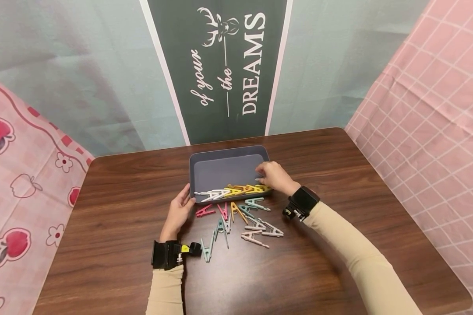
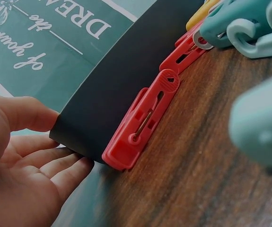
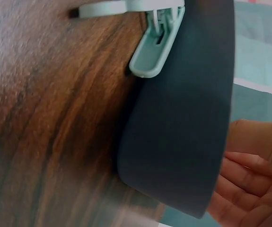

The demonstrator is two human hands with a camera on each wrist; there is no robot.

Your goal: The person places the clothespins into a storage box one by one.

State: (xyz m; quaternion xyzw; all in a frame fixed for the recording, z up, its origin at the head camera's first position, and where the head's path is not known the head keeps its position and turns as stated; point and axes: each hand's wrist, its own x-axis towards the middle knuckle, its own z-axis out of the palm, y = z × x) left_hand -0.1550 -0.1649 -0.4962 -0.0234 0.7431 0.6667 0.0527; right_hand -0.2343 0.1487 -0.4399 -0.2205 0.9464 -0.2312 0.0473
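A grey tray point(image 1: 224, 154) sits near the table's back edge, with white clothespins point(image 1: 217, 194) and yellow clothespins point(image 1: 240, 189) lined along its near side. My left hand point(image 1: 178, 211) holds the tray's near left corner, thumb at the rim and fingers against the outside, as the left wrist view point(image 2: 36, 161) shows. Over the tray's right end is my right hand point(image 1: 276, 176), fingers bent inside the wall. A small pale bit shows at its fingertips; whether it is a clothespin I cannot tell. In the right wrist view the tray wall point(image 3: 183, 113) hides part of those fingers.
In front of the tray lie loose clothespins: red point(image 1: 205, 211), yellow-orange point(image 1: 236, 211), teal point(image 1: 220, 226), mint point(image 1: 207, 250) and pale pinkish-grey point(image 1: 253, 236). They are scattered on the brown wooden table point(image 1: 122, 223). Hanging cloths stand behind and at both sides.
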